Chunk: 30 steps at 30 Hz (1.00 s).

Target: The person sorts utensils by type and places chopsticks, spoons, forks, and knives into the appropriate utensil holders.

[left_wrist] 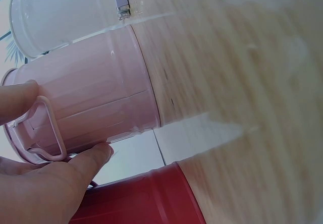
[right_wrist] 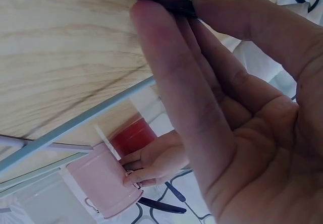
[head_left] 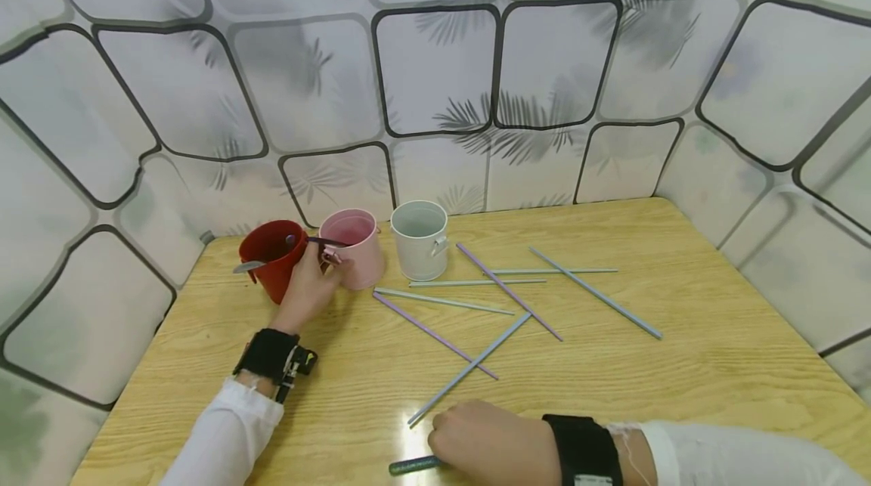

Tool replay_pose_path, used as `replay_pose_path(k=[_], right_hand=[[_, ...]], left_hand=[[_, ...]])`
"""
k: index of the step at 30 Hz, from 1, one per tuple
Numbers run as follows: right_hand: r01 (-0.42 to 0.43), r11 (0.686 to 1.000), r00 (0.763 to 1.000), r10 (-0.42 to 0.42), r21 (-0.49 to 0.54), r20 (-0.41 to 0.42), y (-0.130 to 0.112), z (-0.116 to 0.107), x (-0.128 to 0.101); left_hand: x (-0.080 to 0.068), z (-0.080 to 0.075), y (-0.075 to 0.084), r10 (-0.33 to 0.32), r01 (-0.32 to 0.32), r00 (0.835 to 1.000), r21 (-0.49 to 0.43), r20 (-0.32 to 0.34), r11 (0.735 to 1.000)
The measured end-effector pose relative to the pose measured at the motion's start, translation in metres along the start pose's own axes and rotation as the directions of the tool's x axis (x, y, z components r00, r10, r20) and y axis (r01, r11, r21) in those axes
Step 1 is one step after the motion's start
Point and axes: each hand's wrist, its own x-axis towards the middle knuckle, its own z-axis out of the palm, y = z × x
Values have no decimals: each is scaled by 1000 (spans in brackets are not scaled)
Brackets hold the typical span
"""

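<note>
**Two hands, two jobs**

The left hand (head_left: 309,286) holds the pink cup (head_left: 352,248) by its side, fingers curled round it. The right hand (head_left: 486,444) pinches a dark stick (head_left: 413,465) lying flat at the near table (head_left: 714,365) edge. The stick points left, well apart from the cup.

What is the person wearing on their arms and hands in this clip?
Both hands are bare, with no gloves. Each arm has a long white sleeve, gathered at the cuff. A black strap rig sits on each wrist: the left wrist band carries a small black device with a light mark on its side, and the right wrist band is a broad black strap. No rings show.
</note>
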Motion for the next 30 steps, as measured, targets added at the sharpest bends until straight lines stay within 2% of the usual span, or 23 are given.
replay_pose_path(k=[8,14,22,30], right_hand=[[-9,1000,998,9,-2,-67,2,-1,0],[-28,999,998,30,39,-58,2,-1,3],[-41,999,996,40,-10,-83,1,-1,6],[-47,999,997,45,-27,-69,0,-3,7]], left_hand=[[0,1,-1,4,-4,1000,6,-2,1000],[0,0,0,7,-7,1000,3,-2,1000],[0,-1,-1,13,-13,1000,5,-3,1000],[1,0,-2,18,-18,1000,9,-8,1000]])
